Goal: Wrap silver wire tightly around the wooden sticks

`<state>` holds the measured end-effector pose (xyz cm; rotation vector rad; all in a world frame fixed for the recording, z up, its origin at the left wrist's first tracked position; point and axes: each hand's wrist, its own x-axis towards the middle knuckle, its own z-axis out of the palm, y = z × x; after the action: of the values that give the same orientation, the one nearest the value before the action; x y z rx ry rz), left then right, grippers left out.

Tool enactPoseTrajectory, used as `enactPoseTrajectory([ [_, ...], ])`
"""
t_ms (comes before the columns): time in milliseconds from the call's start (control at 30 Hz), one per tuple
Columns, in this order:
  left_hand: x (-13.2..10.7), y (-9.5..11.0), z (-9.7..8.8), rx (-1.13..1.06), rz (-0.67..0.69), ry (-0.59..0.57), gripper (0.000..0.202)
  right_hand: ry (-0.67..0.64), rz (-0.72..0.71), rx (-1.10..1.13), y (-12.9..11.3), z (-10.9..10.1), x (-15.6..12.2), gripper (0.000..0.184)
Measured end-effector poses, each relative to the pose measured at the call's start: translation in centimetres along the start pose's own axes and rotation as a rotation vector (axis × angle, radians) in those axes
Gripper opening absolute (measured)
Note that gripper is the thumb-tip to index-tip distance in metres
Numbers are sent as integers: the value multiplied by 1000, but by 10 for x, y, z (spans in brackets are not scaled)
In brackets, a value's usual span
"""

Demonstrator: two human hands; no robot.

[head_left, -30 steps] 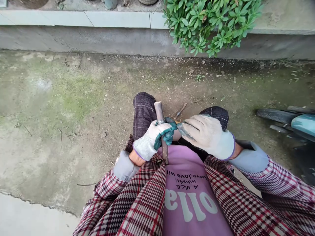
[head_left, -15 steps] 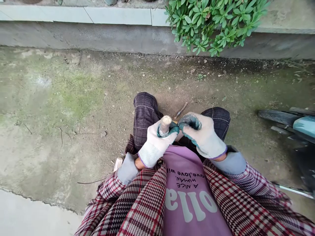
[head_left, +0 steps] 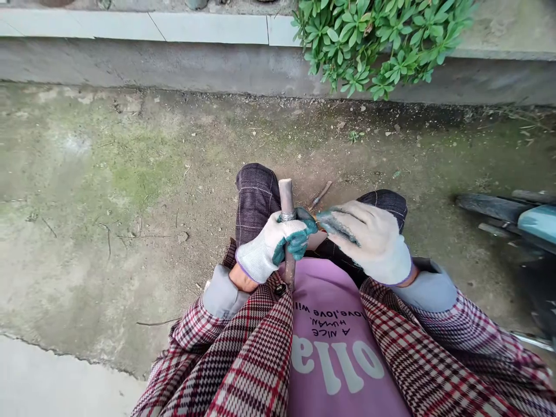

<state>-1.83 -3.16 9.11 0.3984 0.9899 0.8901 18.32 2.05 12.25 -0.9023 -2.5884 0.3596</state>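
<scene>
My left hand (head_left: 284, 238), in a white glove with a green coated palm, is wrapped round a wooden stick (head_left: 286, 196). The stick lies lengthwise, one cut end pointing away from me and the other towards my shirt. Just above my fingers, several turns of thin wire (head_left: 287, 216) circle the stick. My right hand (head_left: 369, 240), gloved alike, has its fingers pressed together close by the left thumb. Whatever its fingertips hold is hidden or too thin to make out; a small orange-brown bit shows between the two hands.
A short broken stick (head_left: 320, 194) lies on the dirt ground between my knees. Ahead runs a low concrete wall (head_left: 174, 63) with a leafy green bush (head_left: 382, 40) over it. At the right stands part of a wheeled vehicle (head_left: 490, 207).
The stick has tipped from pointing up at me to lying lengthwise, as my left hand turned. My right hand has turned back-up and shifted slightly right, its fingers straighter.
</scene>
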Motion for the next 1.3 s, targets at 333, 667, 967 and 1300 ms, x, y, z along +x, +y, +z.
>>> enactPoseTrajectory([
  [333, -2, -5, -1, -182, -44, -106, 25, 20, -237, -198, 7, 1, 7, 20],
  [667, -17, 14, 7, 500, 301, 145, 10, -54, 120, 214, 2, 8, 8, 13],
  [967, -19, 11, 1, 839, 470, 246, 9, 11, 539, 896, -4, 28, 1, 11],
  [1300, -4, 4, -15, 200, 133, -19, 18, 141, -87, -9, 2, 15, -5, 15],
])
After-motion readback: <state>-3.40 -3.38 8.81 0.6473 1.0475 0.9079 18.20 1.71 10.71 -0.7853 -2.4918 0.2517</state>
